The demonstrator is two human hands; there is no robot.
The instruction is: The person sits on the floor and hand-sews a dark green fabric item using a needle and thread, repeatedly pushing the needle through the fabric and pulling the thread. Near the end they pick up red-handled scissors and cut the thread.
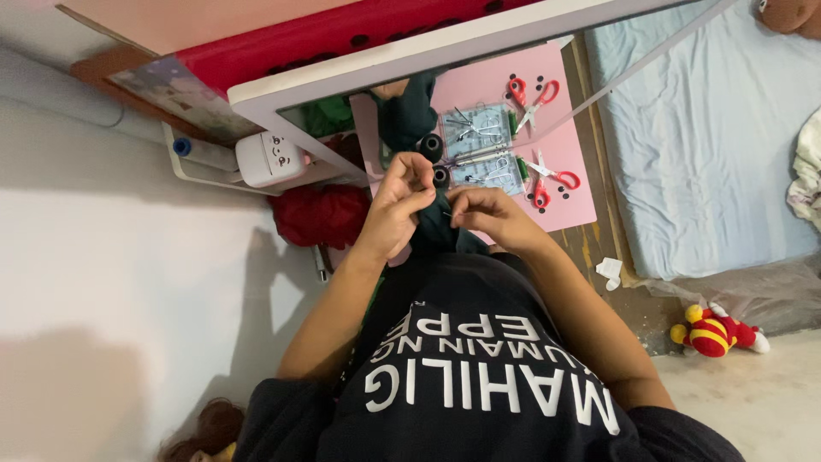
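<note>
Shirt: black, with white lettering, worn by the person; it fills the near edge of the head view.
Left hand: left hand raised in front of the chest, fingers pinched together on the dark cloth.
Right hand: right hand just beside the left, fingers closed on the same cloth; whether they also grip a needle I cannot tell.
Dark cloth: dark teal cloth held between both hands, hanging down toward the shirt, above the near edge of the pink board.
Counter: pink board serving as the counter, lying on the floor beyond the hands.
Thread: black thread spool standing on the board just past the hands.
Sewing kit: clear packet of small tools beside the spool.
Scissors: red-handled scissors lying to the side of the packet.
Mirror: white-framed mirror leaning past the board, showing spool, packet and scissors again.
Red cloth: crumpled red cloth by the mirror's foot.
Mattress: pale blue mattress to the side of the board.
Toy: red and yellow plush toy on the floor near the mattress.
</note>
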